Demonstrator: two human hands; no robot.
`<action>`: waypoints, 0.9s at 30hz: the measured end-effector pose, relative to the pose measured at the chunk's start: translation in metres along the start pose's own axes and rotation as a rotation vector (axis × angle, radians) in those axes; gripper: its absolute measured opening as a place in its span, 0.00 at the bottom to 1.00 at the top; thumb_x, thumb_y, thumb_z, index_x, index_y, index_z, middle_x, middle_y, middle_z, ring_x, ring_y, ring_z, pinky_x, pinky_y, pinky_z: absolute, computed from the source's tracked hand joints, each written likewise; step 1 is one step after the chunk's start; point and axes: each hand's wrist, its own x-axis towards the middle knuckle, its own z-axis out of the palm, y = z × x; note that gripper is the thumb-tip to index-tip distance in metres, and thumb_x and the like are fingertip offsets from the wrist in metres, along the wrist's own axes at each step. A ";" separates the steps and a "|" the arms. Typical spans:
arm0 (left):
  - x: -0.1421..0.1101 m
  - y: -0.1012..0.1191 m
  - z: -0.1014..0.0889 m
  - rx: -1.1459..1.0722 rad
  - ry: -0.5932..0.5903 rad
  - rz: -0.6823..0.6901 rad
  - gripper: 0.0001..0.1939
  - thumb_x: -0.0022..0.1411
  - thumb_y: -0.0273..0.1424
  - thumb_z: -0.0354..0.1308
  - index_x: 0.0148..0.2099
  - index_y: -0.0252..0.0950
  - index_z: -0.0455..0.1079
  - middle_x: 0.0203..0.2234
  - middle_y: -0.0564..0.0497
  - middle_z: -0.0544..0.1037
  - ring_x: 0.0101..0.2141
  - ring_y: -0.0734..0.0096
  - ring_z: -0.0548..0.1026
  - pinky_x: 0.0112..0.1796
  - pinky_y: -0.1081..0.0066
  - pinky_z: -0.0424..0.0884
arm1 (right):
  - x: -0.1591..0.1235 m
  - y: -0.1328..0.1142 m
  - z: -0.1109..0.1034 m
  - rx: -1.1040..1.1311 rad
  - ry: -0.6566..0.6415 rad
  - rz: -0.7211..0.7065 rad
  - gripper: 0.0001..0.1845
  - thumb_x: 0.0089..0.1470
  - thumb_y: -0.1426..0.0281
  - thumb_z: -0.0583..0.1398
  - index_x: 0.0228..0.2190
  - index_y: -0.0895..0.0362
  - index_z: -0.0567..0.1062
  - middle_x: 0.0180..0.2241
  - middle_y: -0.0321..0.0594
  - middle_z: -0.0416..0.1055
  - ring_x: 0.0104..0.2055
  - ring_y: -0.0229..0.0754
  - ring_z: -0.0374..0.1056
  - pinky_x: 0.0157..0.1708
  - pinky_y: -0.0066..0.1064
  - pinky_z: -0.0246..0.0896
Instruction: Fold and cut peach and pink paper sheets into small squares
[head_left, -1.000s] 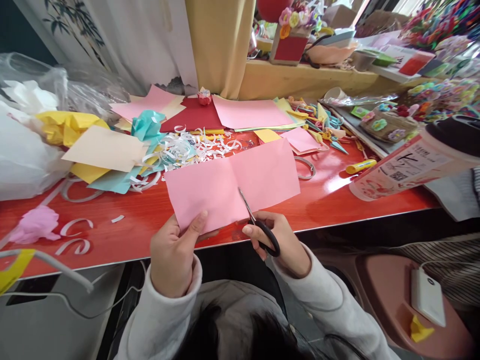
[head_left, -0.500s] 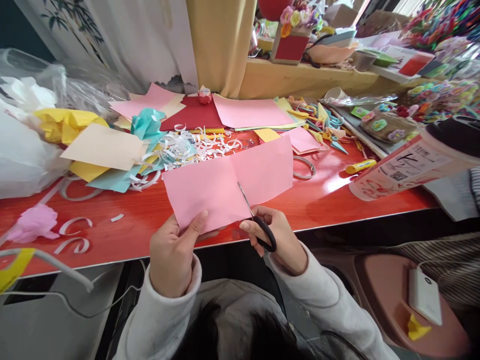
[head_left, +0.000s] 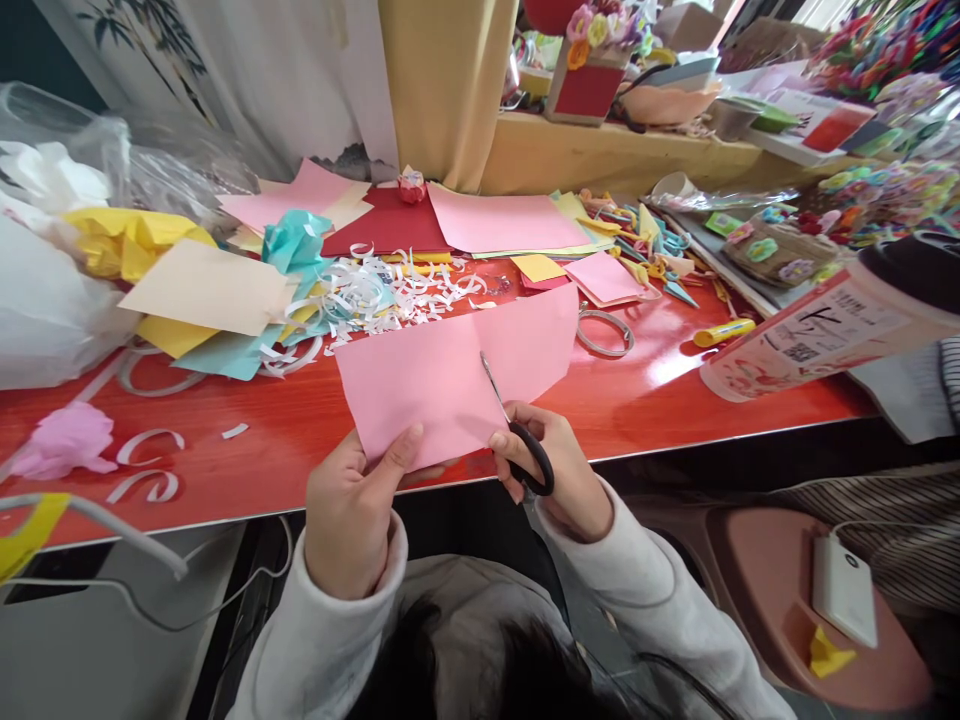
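Observation:
A creased sheet of pink paper (head_left: 420, 385) is held up over the front edge of the red table. My left hand (head_left: 360, 500) pinches its lower left corner, thumb on top and fingers beneath. In my right hand (head_left: 555, 465) is a pair of scissors (head_left: 538, 460) with black handles. One blade lies over the paper near the middle crease, pointing up and away from me; the other blade is hidden behind the sheet. Right of the blade, the paper bends away from me. Just beyond the sheet lies a heap of curled white paper strips (head_left: 382, 295).
A tall cup with a black lid (head_left: 810, 330) leans at the right. Behind are stacked coloured sheets (head_left: 510, 220), a ring-shaped band (head_left: 606, 333) and a yellow tube (head_left: 724, 333). Crumpled pink paper (head_left: 67, 440) lies at the left. A white power bank (head_left: 846, 590) rests on a stool.
The scissors have shifted slightly right and down relative to the table. The paper's right part has swung inward and bends further back. Both hands keep their hold.

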 end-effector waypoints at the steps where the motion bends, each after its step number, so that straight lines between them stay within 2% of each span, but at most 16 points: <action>1: 0.000 -0.001 0.000 0.006 -0.005 0.000 0.13 0.47 0.33 0.65 0.37 0.34 0.75 0.32 0.48 0.79 0.31 0.63 0.77 0.27 0.69 0.78 | 0.000 0.001 -0.001 -0.003 -0.011 -0.005 0.21 0.37 0.58 0.68 0.22 0.58 0.64 0.12 0.28 0.64 0.09 0.28 0.55 0.10 0.20 0.46; 12: -0.002 -0.003 -0.002 -0.017 -0.035 0.004 0.12 0.48 0.32 0.65 0.38 0.36 0.75 0.33 0.49 0.79 0.31 0.64 0.77 0.25 0.73 0.78 | 0.003 -0.002 -0.002 -0.039 -0.011 -0.017 0.22 0.37 0.57 0.68 0.23 0.57 0.64 0.11 0.27 0.64 0.09 0.28 0.55 0.10 0.20 0.46; 23: -0.004 -0.005 -0.003 0.007 -0.028 -0.006 0.13 0.48 0.33 0.65 0.38 0.36 0.75 0.34 0.48 0.80 0.33 0.61 0.78 0.27 0.70 0.78 | 0.005 -0.004 -0.001 -0.065 0.009 0.007 0.23 0.36 0.57 0.68 0.22 0.57 0.63 0.12 0.28 0.65 0.09 0.29 0.57 0.09 0.20 0.46; 27: -0.005 -0.006 -0.003 0.001 -0.032 -0.016 0.13 0.48 0.34 0.65 0.38 0.35 0.75 0.34 0.47 0.80 0.34 0.60 0.78 0.26 0.69 0.79 | 0.006 -0.008 0.002 -0.075 0.040 0.002 0.24 0.34 0.54 0.67 0.22 0.56 0.63 0.10 0.26 0.61 0.09 0.29 0.56 0.09 0.21 0.46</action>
